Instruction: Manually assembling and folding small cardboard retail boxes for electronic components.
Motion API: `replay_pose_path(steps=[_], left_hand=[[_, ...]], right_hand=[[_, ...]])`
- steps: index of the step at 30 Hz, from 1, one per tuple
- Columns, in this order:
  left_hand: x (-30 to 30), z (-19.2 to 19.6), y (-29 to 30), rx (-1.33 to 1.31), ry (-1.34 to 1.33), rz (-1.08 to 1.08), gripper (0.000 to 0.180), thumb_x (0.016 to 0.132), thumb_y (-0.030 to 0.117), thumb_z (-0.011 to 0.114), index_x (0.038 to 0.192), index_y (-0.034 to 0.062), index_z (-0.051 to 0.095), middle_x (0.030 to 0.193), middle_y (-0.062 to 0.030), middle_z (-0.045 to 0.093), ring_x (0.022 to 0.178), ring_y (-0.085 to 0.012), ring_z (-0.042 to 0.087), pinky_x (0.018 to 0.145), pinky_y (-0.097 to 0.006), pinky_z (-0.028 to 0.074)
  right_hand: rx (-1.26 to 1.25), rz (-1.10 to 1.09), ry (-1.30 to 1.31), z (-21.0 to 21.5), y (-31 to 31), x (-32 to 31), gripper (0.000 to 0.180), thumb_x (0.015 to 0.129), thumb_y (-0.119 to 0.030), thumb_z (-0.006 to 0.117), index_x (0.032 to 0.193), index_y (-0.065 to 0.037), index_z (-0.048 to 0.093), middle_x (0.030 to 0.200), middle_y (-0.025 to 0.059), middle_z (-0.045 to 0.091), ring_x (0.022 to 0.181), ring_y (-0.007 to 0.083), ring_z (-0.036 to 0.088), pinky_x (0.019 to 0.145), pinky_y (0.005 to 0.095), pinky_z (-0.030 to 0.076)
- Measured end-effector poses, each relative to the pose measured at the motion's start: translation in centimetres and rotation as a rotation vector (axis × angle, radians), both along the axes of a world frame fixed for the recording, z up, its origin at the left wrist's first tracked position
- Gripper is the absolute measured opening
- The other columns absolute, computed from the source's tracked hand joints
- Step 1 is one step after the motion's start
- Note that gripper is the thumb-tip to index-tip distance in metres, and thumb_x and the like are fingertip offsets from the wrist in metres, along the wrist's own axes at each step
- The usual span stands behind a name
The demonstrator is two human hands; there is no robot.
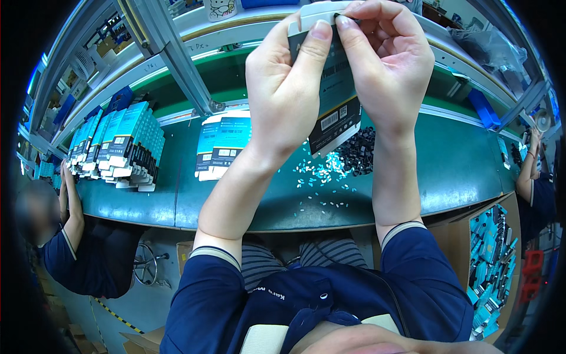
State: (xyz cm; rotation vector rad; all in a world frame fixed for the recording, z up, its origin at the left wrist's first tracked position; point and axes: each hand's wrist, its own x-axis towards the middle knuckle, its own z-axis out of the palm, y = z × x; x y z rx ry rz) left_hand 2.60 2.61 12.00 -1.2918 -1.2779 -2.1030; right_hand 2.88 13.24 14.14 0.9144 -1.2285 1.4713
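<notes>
The step in hand looks like close work at the top edge of 1 printed carton [337, 106], dark and teal with a white top flap, raised above the desk [188, 203] at 1 o'clock from the middle of the view. The left hand [283, 88] has it by its left side, thumb pressed on the front face near the top. The right hand [395, 71] is pinched narrow at the flap, thumb and fingertips meeting beside a small dark bit [338, 17]; whether that is a separate part or belongs to the carton, I cannot tell.

Below the carton, at 2 to 3 o'clock, a heap of small black parts [361, 154] lies on the desk, with tiny white and teal pieces [321, 171] scattered beside it. Flat-lying cartons [227, 141] sit at 10 o'clock, and leaning stacks of cartons [118, 141] between 9 and 10.

As a judgement, the next move calls for a steady left-hand hold and a light, exact pinch from the right, so the thin flap does not crease.
</notes>
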Motion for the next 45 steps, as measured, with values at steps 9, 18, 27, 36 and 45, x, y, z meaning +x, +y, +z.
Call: replay_pose_path(steps=[9, 18, 27, 36, 45], left_hand=[[-1.5, -0.6, -0.6, -0.057, -0.022, 0.017, 0.027, 0.094, 0.017, 0.053, 0.114, -0.0010, 0.058, 0.099, -0.0056, 0.064, 0.091, -0.0092, 0.057, 0.082, -0.022, 0.044], [-1.6, -0.4, -0.4, -0.082, 0.016, 0.049, 0.026, 0.094, 0.015, 0.053, 0.113, -0.0017, 0.058, 0.100, -0.0068, 0.064, 0.093, -0.0104, 0.057, 0.085, -0.024, 0.043], [-0.9, -0.2, 0.4, -0.101, 0.014, 0.111, 0.023, 0.093, 0.010, 0.052, 0.110, -0.0035, 0.060, 0.090, -0.0051, 0.065, 0.081, -0.0073, 0.056, 0.075, -0.021, 0.045], [-1.7, -0.3, 0.2, -0.102, 0.151, 0.152, 0.023, 0.090, 0.011, 0.057, 0.111, 0.0017, 0.061, 0.081, -0.0091, 0.066, 0.068, -0.0114, 0.058, 0.059, -0.022, 0.046], [-1.4, 1.1, -1.6, -0.264, -0.204, -0.344, 0.034, 0.096, 0.028, 0.048, 0.112, 0.0011, 0.061, 0.100, -0.0024, 0.061, 0.091, -0.0092, 0.057, 0.078, -0.026, 0.050]], right_hand=[[-0.131, -0.153, -0.338, 0.0, -0.8, 2.1, 0.014, 0.082, 0.007, 0.059, 0.090, -0.002, 0.051, 0.083, 0.0018, 0.058, 0.072, 0.0045, 0.056, 0.067, 0.0167, 0.045], [-0.108, -0.208, -0.331, 0.1, -0.9, 2.9, 0.015, 0.081, 0.008, 0.058, 0.085, -0.003, 0.049, 0.083, 0.0017, 0.057, 0.071, 0.0023, 0.053, 0.063, 0.0146, 0.043], [0.093, -0.460, 0.108, 0.2, -0.3, 0.4, 0.012, 0.078, 0.006, 0.060, 0.077, -0.002, 0.051, 0.070, -0.0024, 0.053, 0.061, 0.0006, 0.048, 0.054, 0.0149, 0.039], [0.061, -0.188, -0.465, 1.4, 2.1, 3.5, 0.026, 0.078, 0.005, 0.064, 0.102, -0.001, 0.054, 0.090, 0.0032, 0.056, 0.085, 0.0095, 0.054, 0.074, 0.0205, 0.047], [0.210, 0.305, -0.503, -0.4, 5.5, 1.3, 0.026, 0.089, -0.006, 0.056, 0.115, 0.000, 0.054, 0.106, 0.0065, 0.058, 0.099, 0.0110, 0.055, 0.087, 0.0233, 0.043]])
